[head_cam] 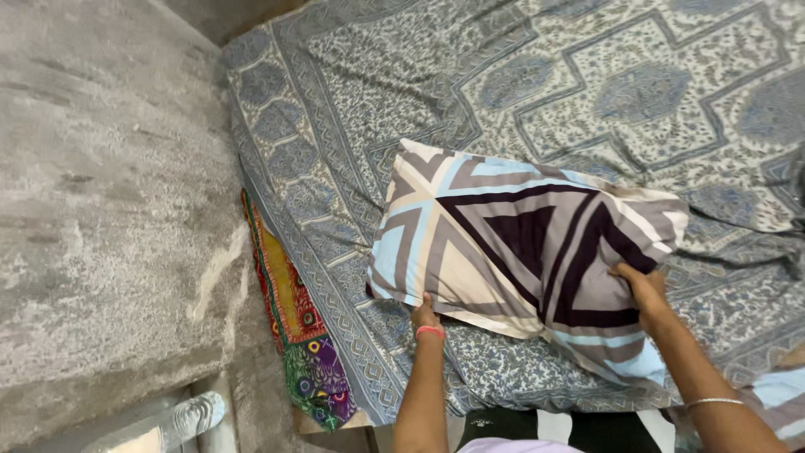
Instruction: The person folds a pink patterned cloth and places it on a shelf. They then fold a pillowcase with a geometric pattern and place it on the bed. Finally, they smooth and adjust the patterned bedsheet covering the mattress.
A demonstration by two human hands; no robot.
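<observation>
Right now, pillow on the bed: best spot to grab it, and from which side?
Take the pillow along its near long edge, coming from the foot side where the person stands. It lies flat and soft on the bedsheet, so pinch the edge: left hand near its left corner, right hand near its right end.

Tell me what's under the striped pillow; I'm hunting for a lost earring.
Under the striped pillow lies the blue patterned bedsheet. The left hand and right hand grip its near edge. Anything beneath the pillow's middle is covered.
</observation>
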